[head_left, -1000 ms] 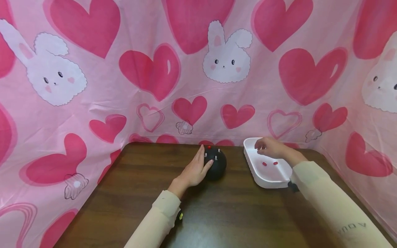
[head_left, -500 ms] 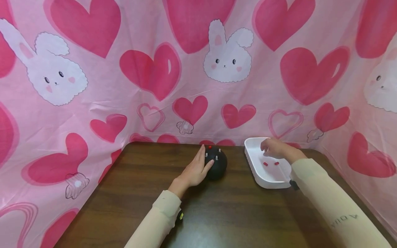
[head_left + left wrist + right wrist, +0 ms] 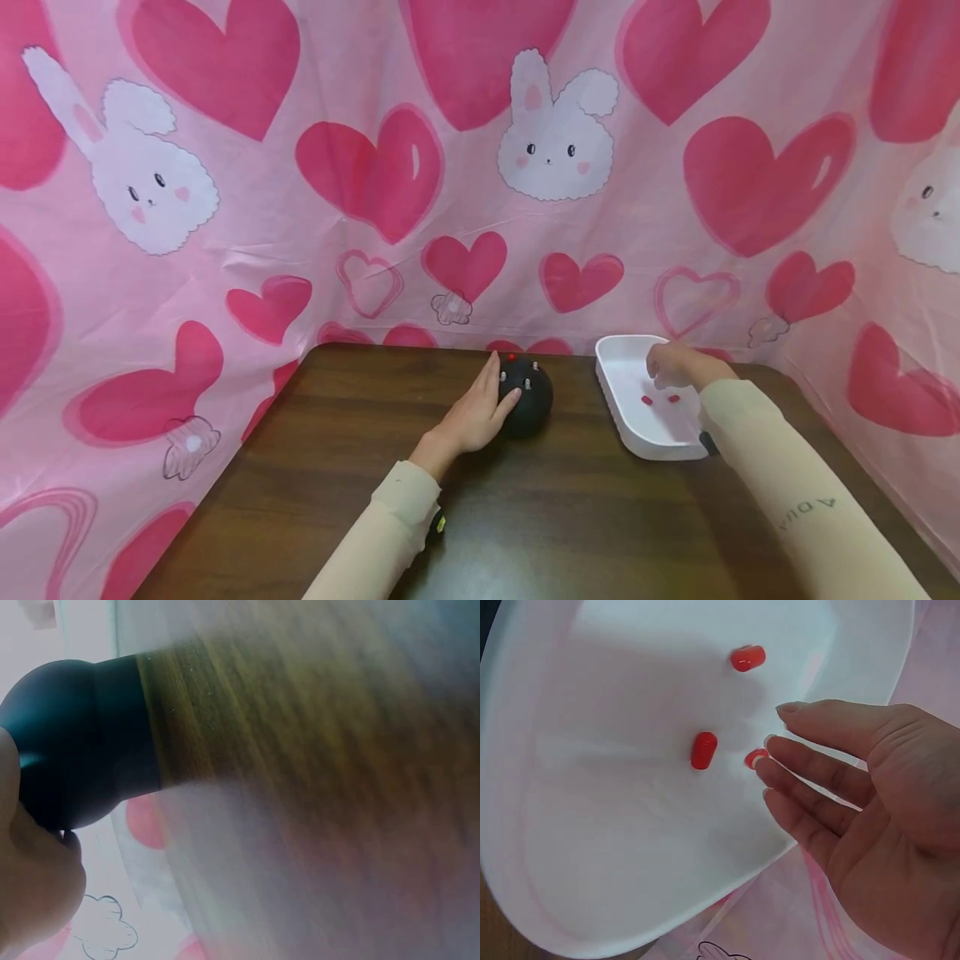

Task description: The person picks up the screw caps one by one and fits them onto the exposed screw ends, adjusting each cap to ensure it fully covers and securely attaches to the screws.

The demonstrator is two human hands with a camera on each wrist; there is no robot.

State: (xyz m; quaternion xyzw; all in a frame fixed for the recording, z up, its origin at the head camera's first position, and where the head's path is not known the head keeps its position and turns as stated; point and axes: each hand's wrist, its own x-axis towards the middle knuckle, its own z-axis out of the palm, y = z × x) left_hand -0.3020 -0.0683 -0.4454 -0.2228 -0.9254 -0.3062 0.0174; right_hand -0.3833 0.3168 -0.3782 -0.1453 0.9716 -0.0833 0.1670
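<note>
My left hand point(image 3: 480, 414) rests against the left side of a round black object point(image 3: 527, 410), fingers straight and thumb on its near face. Small pale pegs point(image 3: 528, 384) and a red one point(image 3: 512, 357) stick out of its top. In the left wrist view, the black ball point(image 3: 64, 742) has a cylindrical base point(image 3: 127, 724). My right hand point(image 3: 900, 795) hovers over a white tray point(image 3: 592, 825), fingers slightly bent, thumb apart from them. Two short red capsule-shaped pieces point(image 3: 704, 751) lie in plain sight there; a third red piece point(image 3: 756, 757) is partly hidden behind the fingertips.
A brown wooden table point(image 3: 360, 467) carries the black object and, to its right, the tray. Pink cloth point(image 3: 465, 200) with hearts and rabbits hangs behind and at both sides. The tray stands close to the table's far edge.
My right hand has shifted right and slightly nearer over the tray. My left hand stays against the black object. The head view has turned a little to the left.
</note>
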